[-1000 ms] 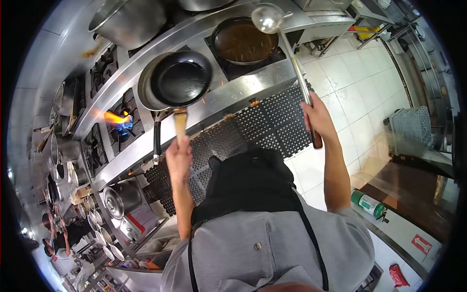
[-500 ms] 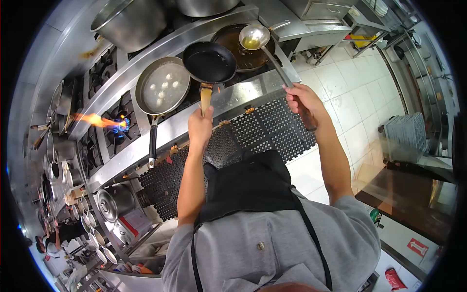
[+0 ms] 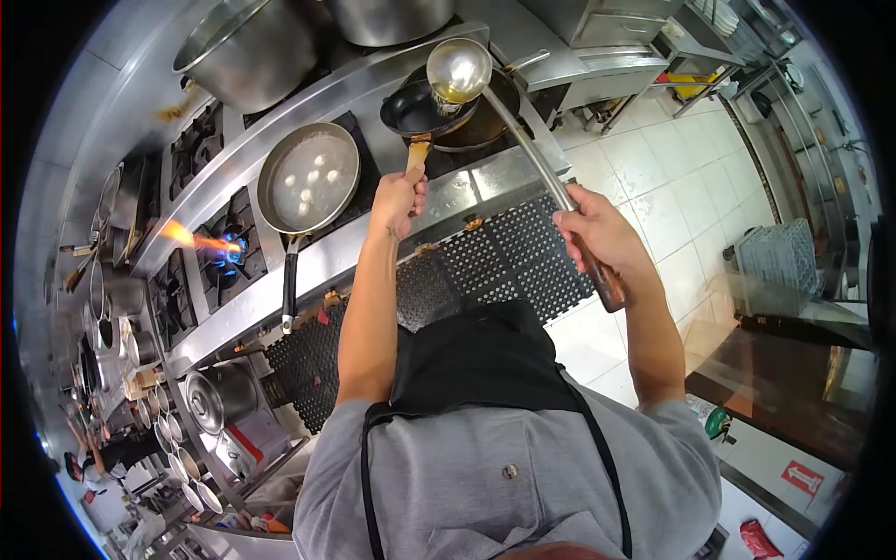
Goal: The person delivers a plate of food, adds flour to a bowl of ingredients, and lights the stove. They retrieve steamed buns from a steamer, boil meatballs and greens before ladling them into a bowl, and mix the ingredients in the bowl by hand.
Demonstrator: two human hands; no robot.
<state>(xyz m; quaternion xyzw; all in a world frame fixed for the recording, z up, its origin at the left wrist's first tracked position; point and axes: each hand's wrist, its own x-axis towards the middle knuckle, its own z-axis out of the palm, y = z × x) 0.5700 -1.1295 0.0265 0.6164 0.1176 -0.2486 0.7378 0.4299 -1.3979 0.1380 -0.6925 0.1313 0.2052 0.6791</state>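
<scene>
My left hand (image 3: 399, 201) is closed around the wooden-looking handle of a small black frying pan (image 3: 407, 114). The pan is held over a larger pan of brown liquid (image 3: 504, 105), partly covering it. My right hand (image 3: 597, 231) grips the dark handle of a long metal ladle (image 3: 459, 67). Its bowl is tipped above the black pan, and yellowish liquid like oil runs from its lip toward the pan. To the left, a frying pan with pale round pieces in cloudy liquid (image 3: 309, 177) sits on the stove, its black handle pointing at me.
A burner (image 3: 227, 250) at the left has a blue and orange flame. Big metal pots (image 3: 247, 56) stand at the back of the stove. Black rubber matting (image 3: 495, 257) covers the floor before it. Another person (image 3: 98, 457) is far off at lower left.
The ladle has moved left from over the large pan and tipped, with liquid now coming out. The black frying pan has shifted right and tilted beneath it.
</scene>
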